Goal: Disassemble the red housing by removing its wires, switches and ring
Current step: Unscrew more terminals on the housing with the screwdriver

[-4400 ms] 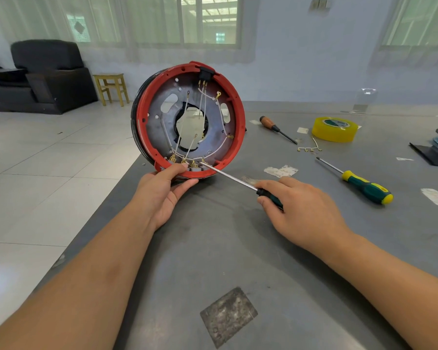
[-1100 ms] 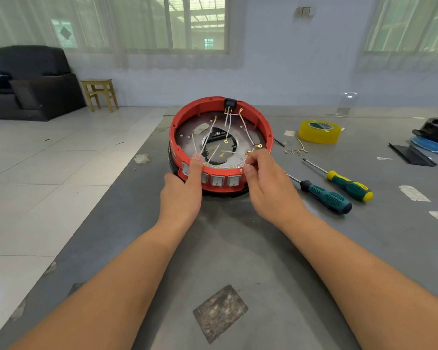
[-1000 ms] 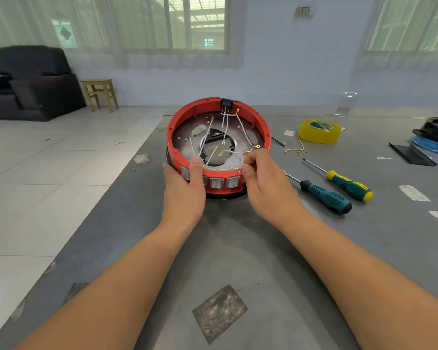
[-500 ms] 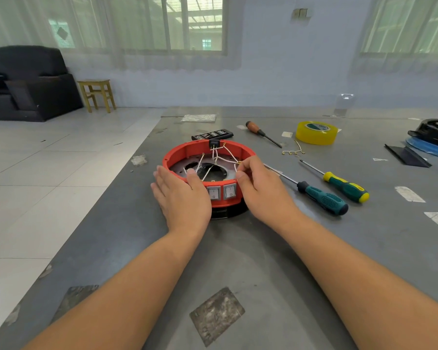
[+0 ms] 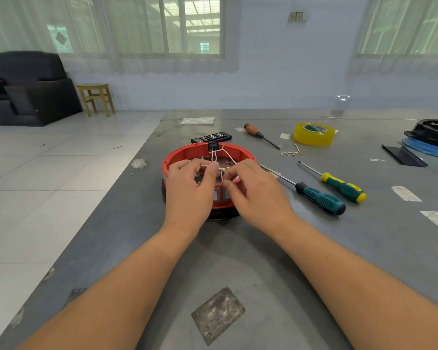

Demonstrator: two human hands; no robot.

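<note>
The round red housing [image 5: 185, 155] lies flat on the grey table, open side up. White wires [image 5: 226, 155] with brass terminals run from a black connector [image 5: 212, 146] at its far rim toward the near side. My left hand [image 5: 189, 193] covers the near left rim and pinches wires between thumb and forefinger. My right hand [image 5: 253, 192] covers the near right rim and pinches a wire end at a brass terminal. Two grey switches [image 5: 219, 194] in the near wall show between my hands. The housing's floor is mostly hidden.
Right of the housing lie a teal-handled screwdriver [image 5: 319, 198], a green-and-yellow one [image 5: 341, 187] and, farther back, a wooden-handled one [image 5: 257, 133]. A yellow tape roll [image 5: 313, 134], loose removed wires [image 5: 291, 152], a black bit case [image 5: 211, 137] and a black part on a blue disc [image 5: 430, 137] sit behind.
The housing went from tilted up to flat on the table, the screwdriver was set down, and both hands moved from its near wall up to the wires inside.
</note>
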